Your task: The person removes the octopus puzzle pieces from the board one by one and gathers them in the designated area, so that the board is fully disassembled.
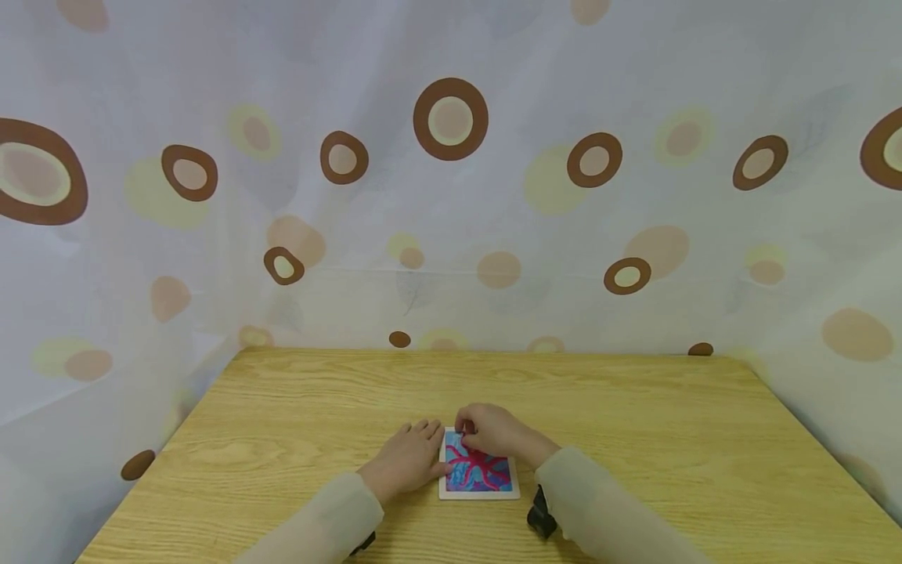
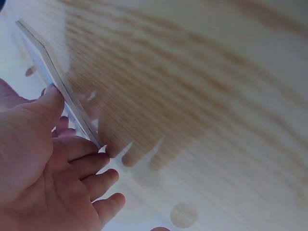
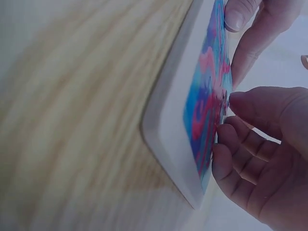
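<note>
A flat, white-framed picture puzzle (image 1: 479, 495) with a pink octopus on blue and purple lies on the wooden table in the head view. My left hand (image 1: 407, 462) rests at its left side, fingers stretched out and the thumb on the frame's edge. In the left wrist view that thumb (image 2: 54, 103) touches the edge of the board (image 2: 67, 91). Over the upper part of the picture, my right hand (image 1: 489, 429) has curled fingers and pinches what looks like a small puzzle piece (image 3: 224, 98). The fingers mostly hide that piece.
The light wooden table (image 1: 282, 392) extends around the puzzle on all sides. A pale curtain (image 1: 493, 211) with brown ring and dot prints hangs behind the table and along both sides. Black wrist gear (image 1: 541, 515) shows beneath the right sleeve.
</note>
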### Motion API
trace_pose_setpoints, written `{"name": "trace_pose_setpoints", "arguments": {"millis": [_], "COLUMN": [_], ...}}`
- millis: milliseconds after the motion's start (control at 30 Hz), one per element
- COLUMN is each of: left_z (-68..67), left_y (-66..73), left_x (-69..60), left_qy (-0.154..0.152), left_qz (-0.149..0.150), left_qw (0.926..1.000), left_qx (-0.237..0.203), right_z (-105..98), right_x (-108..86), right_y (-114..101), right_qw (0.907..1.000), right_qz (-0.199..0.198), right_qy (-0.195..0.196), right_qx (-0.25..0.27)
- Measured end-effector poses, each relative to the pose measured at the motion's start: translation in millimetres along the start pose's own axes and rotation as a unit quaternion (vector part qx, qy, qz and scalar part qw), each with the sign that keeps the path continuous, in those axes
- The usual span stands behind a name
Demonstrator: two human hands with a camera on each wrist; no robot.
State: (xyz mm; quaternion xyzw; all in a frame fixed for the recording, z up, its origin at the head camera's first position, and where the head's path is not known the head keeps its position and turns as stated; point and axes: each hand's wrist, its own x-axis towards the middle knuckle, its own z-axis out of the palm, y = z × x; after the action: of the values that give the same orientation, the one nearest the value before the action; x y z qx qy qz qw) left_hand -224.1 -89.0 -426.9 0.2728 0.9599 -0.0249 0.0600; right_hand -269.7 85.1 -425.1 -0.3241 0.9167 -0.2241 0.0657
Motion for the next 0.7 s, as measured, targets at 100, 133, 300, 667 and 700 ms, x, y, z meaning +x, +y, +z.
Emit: {"name": "trace_pose_setpoints", "arguments": {"millis": [100,133,300,667,700], "left_z": [-0.2,-0.4,0.5,-2.5,-2.7], "left_y": [0.6,0.8,0.8,1.6,1.7], "left_x": [0.0,0.1,1.2,-0.5,-0.5], "left_qy": [-0.001,-0.002,-0.004,0.002,0.001], "left_qz": [-0.003,-0.005,-0.007,-0.002,-0.002], "left_qw": [1.0000,1.0000,1.0000,1.0000,1.0000], "left_qx": [0.002,0.001,0.002,-0.008,-0.010], "right_z": [-0.8,-1.0,-0.5,1.5,1.8], "right_x": [-0.3,-0.3,1.0,2.2,2.1], "right_y": [0.1,0.3,4.3,7.3,7.3], "right_qw": [0.9997,0.9995,0.9959,0.9914,0.9921], "right_qz": [0.006,0.008,0.020,0.028,0.026], "right_qy": [0.008,0.009,0.016,0.026,0.028], "right_qx": [0.021,0.029,0.087,0.125,0.120]}}
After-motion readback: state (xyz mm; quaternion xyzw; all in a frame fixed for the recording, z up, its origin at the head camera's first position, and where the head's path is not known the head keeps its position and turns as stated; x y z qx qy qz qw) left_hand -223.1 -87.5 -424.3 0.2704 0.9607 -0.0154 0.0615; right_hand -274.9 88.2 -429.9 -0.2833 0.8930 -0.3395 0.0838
